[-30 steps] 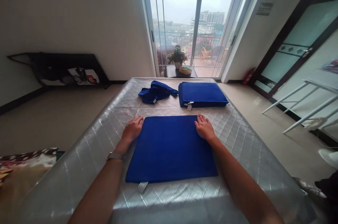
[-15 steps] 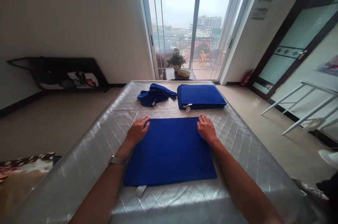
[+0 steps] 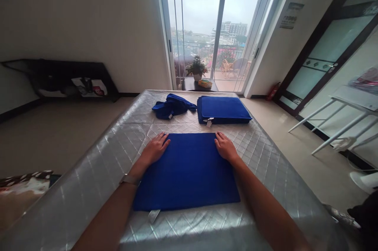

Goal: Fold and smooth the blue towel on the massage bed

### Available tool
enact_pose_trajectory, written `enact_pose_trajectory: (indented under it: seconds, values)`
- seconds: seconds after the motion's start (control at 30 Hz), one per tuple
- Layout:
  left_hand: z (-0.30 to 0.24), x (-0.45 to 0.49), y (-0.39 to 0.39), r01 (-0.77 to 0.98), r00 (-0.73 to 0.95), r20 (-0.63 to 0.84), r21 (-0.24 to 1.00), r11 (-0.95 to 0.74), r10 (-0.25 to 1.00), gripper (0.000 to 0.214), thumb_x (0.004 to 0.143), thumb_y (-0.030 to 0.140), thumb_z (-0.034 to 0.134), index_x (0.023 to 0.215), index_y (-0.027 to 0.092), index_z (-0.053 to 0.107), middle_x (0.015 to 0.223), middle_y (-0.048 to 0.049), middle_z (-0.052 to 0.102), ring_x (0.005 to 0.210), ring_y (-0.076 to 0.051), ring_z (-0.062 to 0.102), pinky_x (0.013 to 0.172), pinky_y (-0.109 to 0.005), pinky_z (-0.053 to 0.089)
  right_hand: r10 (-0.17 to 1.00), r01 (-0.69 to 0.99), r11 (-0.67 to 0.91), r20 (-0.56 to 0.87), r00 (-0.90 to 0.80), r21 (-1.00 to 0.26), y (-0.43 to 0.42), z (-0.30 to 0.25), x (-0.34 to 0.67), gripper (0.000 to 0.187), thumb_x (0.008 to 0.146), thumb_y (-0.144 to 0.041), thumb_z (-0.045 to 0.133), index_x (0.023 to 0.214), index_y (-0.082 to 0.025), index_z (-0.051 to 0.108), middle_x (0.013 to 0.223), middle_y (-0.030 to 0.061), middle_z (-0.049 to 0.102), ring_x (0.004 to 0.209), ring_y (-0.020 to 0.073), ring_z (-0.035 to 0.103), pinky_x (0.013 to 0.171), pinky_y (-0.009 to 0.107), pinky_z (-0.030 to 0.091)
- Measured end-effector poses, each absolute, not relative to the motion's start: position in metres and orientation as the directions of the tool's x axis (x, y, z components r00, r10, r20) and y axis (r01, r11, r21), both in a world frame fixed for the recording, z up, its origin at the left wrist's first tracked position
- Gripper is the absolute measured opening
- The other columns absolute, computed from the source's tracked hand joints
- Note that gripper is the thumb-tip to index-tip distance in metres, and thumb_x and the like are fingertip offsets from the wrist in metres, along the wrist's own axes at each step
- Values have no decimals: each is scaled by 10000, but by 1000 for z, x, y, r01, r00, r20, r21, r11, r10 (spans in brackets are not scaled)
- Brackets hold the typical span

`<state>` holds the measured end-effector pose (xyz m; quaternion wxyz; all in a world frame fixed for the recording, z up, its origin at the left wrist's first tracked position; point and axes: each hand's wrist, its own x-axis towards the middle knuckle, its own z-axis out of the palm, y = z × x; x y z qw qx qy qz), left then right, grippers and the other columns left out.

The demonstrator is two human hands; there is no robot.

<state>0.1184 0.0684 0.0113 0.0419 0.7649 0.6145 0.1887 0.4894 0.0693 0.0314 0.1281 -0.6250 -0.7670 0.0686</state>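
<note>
Blue towel (image 3: 189, 172) lies flat between left hand (image 3: 155, 149) and right hand (image 3: 225, 147), both touching it

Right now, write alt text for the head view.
Both hands, left hand and right hand, lie flat on the far corners of a blue towel on a quilted mattress. Beyond lie a crumpled towel and a folded stack.

Matt cloth towel (image 3: 187, 170); glossy quilted mattress (image 3: 88, 188)
</note>
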Motion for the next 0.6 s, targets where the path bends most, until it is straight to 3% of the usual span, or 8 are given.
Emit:
enact_pose_trajectory:
  seconds: [0.17, 0.27, 0.4, 0.53, 0.6]
  values:
    - [18, 112, 82, 914, 4, 302, 386, -126, 953, 499, 972, 390, 329, 1214, 154, 697, 1316, -154, 685, 1253, -278, 614, 1149, -454, 420, 978, 927, -11, 188, 87, -374, 79, 36, 490, 495, 1043, -370, 357, 1433, -151, 570, 1513, 113, 530, 1394, 244, 475, 1148, 355, 369]
    - [19, 111, 86, 914, -29, 334, 390, -110, 942, 437, 927, 381, 388, 1114, 178, 727, 1235, -154, 710, 1178, -299, 641, 1100, -469, 458, 964, 915, -54, 218, 152, -399, 82, 34, 489, 439, 1020, -387, 427, 1339, -166, 634, 1439, 123, 583, 1322, 253, 533, 1093, 341, 416]
    - [21, 112, 86, 895, -47, 342, 432, -112, 939, 373, 880, 376, 452, 1046, 171, 715, 1155, -157, 722, 1139, -308, 650, 1064, -464, 478, 949, 857, 4, 271, 159, -516, 84, 30, 493, 315, 959, -330, 507, 1189, -195, 675, 1269, 113, 679, 1202, 243, 612, 1038, 342, 457]
    - [26, 112, 84, 840, -97, 301, 535, -84, 949, 309, 842, 376, 501, 998, 192, 693, 1058, -126, 753, 1055, -290, 693, 1003, -439, 516, 945, 580, 150, 288, 153, -800, 84, 33, 497, 283, 898, -327, 526, 1126, -195, 631, 1065, 90, 746, 998, 218, 707, 920, 347, 531]
    - [30, 111, 83, 788, -123, 274, 611, -74, 954, 295, 835, 389, 514, 997, 211, 686, 1029, -99, 769, 985, -267, 720, 942, -406, 545, 939, 459, 200, 303, 161, -866, 83, 38, 498, 311, 865, -355, 548, 1128, -199, 606, 996, 83, 752, 912, 223, 723, 855, 354, 551]
